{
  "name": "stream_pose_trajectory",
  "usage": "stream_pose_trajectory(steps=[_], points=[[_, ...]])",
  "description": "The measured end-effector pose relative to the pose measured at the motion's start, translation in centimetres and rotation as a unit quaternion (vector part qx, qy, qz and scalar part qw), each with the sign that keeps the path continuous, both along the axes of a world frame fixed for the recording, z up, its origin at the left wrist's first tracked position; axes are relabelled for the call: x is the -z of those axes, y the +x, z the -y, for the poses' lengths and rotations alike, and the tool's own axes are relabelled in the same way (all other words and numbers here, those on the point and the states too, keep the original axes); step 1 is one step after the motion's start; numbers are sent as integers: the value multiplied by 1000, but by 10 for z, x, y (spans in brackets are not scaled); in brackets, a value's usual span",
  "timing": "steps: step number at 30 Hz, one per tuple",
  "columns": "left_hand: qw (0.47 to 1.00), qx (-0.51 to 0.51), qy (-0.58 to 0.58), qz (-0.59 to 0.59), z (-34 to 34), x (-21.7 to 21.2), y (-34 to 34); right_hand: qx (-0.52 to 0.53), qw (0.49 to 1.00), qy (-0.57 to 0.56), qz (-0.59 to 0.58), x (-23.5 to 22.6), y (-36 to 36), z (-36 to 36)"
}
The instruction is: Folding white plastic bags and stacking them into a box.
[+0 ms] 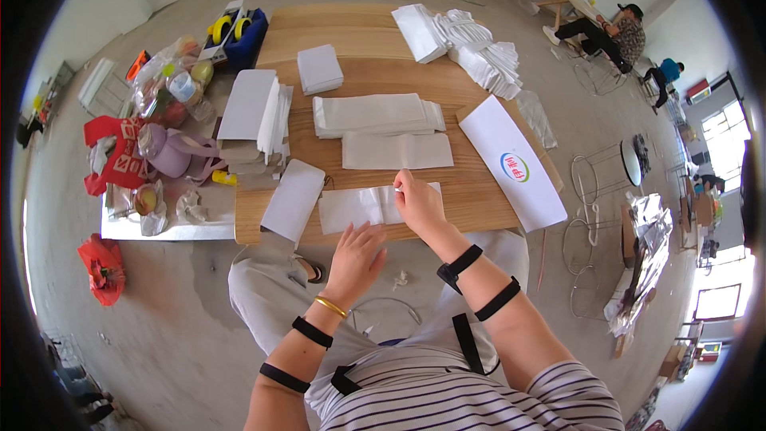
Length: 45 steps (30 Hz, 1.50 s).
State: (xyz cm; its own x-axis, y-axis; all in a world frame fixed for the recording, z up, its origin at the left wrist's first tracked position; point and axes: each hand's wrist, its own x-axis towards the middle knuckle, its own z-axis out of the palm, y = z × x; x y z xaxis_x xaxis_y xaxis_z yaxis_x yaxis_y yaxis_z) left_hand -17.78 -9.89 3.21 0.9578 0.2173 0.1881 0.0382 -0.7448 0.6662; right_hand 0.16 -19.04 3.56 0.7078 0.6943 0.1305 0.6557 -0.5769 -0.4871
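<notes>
A white paper strip (359, 209) lies flat near the table's front edge. My left hand (357, 259) is open over the strip's near edge, its fingers stretched out and nothing in them. At the strip's right part my right hand (419, 201) is closed, with thumb and forefinger pinched together. A small white bit shows at its fingertips, too small to name. Just beyond the hands lie another white paper strip (397, 152) and a stack of similar strips (371, 114). To the left of the near strip rests a white paper piece (293, 199), set at a slant.
A leaning paper pile (249, 104) and a small square stack (320, 69) stand left and far. Bundled white papers (479, 48) sit far right; a white printed board (512, 164) slants along the right side. A purple cap (169, 152) and bags crowd the left.
</notes>
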Motion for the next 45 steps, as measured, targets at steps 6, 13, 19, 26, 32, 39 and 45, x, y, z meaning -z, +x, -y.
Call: stream_pose_trajectory(steps=[6, 13, 19, 26, 32, 39, 45], points=[[999, 2, -16, 27, -5, -5, -12, -4, 1000, -21, 5, 19, -10, -12], [999, 22, -22, 16, -5, -12, -4, 8, 995, 63, -79, 3, -3, 3], [998, 69, 13, 5, 20, -12, 39, 111, 982, 122, -90, -12, 30, 65], [970, 86, 217, -67, 33, 14, 83, 14, 996, 87, -24, 6, 8, 85], [976, 80, 190, -70, 28, 33, 89, -47, 992, -62, 100, 38, -2, 88], [958, 40, 247, -136, 26, 6, 81, 13, 993, -70, 89, 45, -7, 89], [980, -117, 147, -65, -19, -2, 28, 31, 998, 27, 55, 33, -5, 92]])
